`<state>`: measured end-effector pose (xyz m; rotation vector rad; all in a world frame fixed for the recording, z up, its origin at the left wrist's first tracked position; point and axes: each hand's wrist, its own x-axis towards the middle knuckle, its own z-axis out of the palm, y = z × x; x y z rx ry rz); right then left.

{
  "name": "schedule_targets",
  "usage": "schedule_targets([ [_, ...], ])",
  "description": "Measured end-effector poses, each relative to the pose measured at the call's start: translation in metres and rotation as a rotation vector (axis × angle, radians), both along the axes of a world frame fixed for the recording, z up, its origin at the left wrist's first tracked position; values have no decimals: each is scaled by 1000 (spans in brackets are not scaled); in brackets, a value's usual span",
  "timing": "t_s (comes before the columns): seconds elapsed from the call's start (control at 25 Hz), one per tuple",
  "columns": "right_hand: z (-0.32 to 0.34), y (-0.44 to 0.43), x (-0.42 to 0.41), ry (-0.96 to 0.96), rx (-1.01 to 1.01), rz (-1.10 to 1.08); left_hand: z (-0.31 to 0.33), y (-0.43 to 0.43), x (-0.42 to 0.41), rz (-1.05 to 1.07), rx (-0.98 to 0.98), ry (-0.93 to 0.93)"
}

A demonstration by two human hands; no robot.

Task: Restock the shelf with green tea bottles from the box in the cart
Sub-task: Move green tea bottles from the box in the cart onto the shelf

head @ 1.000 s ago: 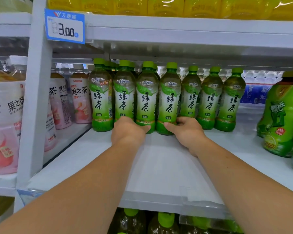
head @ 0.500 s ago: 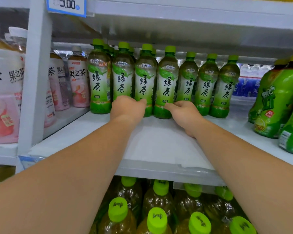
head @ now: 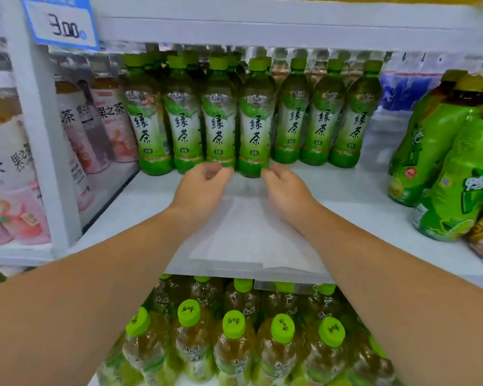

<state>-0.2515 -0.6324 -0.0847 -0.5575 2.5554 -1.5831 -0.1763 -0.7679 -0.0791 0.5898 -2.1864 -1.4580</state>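
A row of green tea bottles (head: 219,126) with green caps stands upright on the white shelf (head: 346,196), more rows behind them. My left hand (head: 204,188) is just in front of the base of the third bottle, fingers loosely curled and holding nothing. My right hand (head: 286,190) lies beside the base of the fourth bottle (head: 255,129); its fingertips are at the bottle's foot without wrapping it. The box and the cart are out of view.
Pink fruit-tea bottles (head: 106,129) fill the bay left of a white upright (head: 37,135). Large green bottles (head: 441,168) stand at the right. A price tag (head: 60,26) hangs above. Green-capped bottles (head: 233,335) crowd the shelf below.
Both hands have slipped back a little from the bases of the two front bottles, and their fingers have loosened. The view has tilted down, showing more of the lower shelf.
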Motion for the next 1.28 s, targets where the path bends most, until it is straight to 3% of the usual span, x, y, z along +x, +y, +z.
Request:
schedule_targets([
  [0.24, 21, 44, 53, -203, 38, 38, 21, 42, 64, -40, 125, -99],
  [0.56, 46, 151, 177, -456, 89, -6, 51, 96, 187, -205, 267, -462],
  [0.76, 74, 219, 260, -547, 92, -125, 83, 156, 248, -355, 304, -582],
  [1.08, 131, 341, 337, -489, 115, -361, 126, 248, 274, -585, 263, -525],
  [1.28, 158, 459, 345, -419, 85, -628, 146, 362, 266, -778, 328, -493],
])
